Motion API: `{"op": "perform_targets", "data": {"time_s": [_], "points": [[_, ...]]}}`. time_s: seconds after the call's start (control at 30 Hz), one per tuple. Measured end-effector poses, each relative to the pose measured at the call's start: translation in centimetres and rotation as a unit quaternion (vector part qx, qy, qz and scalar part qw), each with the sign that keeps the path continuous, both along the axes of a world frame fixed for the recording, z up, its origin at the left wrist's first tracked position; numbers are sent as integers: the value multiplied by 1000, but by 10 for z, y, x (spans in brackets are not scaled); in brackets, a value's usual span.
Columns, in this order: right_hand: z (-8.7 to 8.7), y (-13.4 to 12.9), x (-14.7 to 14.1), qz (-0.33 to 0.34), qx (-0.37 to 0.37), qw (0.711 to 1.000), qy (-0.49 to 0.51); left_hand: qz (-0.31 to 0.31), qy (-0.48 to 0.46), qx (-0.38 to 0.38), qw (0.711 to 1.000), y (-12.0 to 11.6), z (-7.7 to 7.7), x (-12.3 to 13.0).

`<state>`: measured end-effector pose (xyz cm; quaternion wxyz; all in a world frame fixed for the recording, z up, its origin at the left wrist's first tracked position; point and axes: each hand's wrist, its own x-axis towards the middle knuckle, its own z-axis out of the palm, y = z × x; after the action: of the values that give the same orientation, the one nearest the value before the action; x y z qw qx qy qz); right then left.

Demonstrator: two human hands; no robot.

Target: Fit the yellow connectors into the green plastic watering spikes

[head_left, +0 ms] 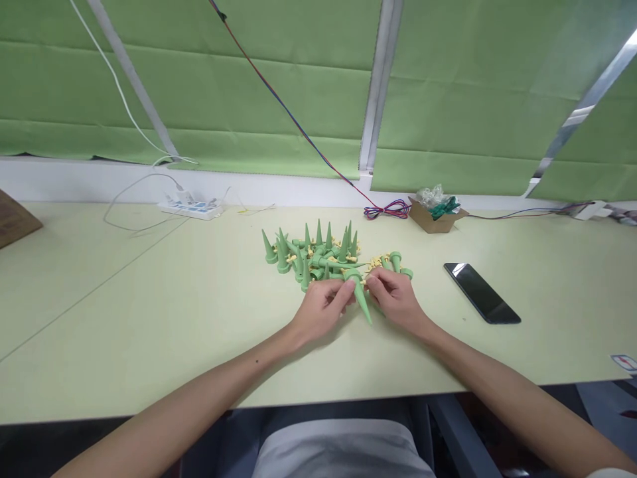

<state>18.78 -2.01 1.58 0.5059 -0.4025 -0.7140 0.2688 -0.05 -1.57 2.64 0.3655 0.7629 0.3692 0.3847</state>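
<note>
Between my two hands is a green plastic plant watering spike [362, 302], its pointed end angled down toward me. My left hand [326, 307] is closed around its wide collar, thumb on top. My right hand [395, 297] pinches a small yellow valve piece [363, 282] at the collar's right side; most of that piece is hidden by the fingers. Just beyond my left hand is a pile of green spikes [283, 257], several standing point up and others lying down, many with yellow pieces attached. Small loose yellow pieces [376, 261] and a few more green spikes [395, 260] lie behind my right hand.
A black phone [482, 293] lies on the pale table [149, 318] at right. Farther back are a small cardboard box [434, 220] with plastic bags, a coiled red-blue cable [387, 210] and a white power strip [192, 208]. A brown cardboard piece [14, 220] sits far left.
</note>
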Motion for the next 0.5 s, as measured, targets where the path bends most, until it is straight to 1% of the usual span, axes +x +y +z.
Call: {"op": "perform_targets", "data": {"time_s": [0.13, 0.3, 0.4, 0.5], "points": [[-1, 0, 0, 11, -7, 1000, -4, 1, -1, -10, 1000, 0, 2, -1], [-5, 1, 0, 20, -24, 999, 10, 4, 0, -4, 1000, 0, 3, -1], [-7, 1, -1, 27, -28, 999, 20, 0, 0, 15, 1000, 1, 2, -1], [-7, 1, -1, 30, -44, 998, 19, -1, 7, 61, 998, 2, -1, -1]]}}
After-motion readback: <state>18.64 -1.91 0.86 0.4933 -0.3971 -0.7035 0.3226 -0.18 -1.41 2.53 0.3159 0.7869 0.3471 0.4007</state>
